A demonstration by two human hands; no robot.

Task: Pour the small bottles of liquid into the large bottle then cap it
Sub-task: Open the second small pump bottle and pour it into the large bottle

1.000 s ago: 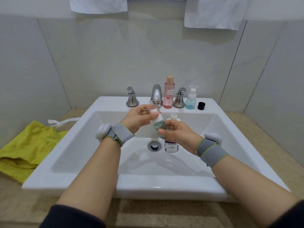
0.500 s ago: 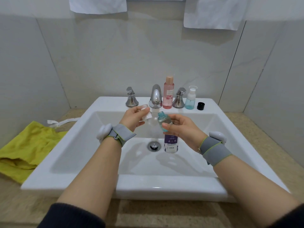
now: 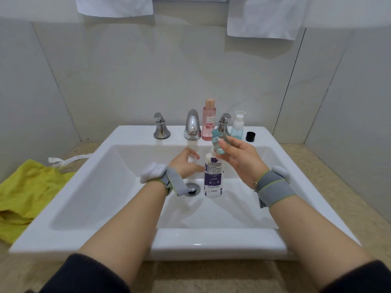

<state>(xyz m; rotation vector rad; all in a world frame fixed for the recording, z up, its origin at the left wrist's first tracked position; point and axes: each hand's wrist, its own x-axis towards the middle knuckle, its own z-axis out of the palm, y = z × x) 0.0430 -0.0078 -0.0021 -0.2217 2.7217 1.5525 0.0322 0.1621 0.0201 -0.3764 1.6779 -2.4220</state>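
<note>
Two hands are being worked over the sink (image 3: 110, 187): the left hand (image 3: 187, 164), now lowered beside the large bottle (image 3: 213, 176) standing by the drain, is clutching a small white cap, while the small blue bottle (image 3: 219, 142), uncapped, is being raised by the right hand (image 3: 241, 160) above the open neck, apparently for pouring.
</note>
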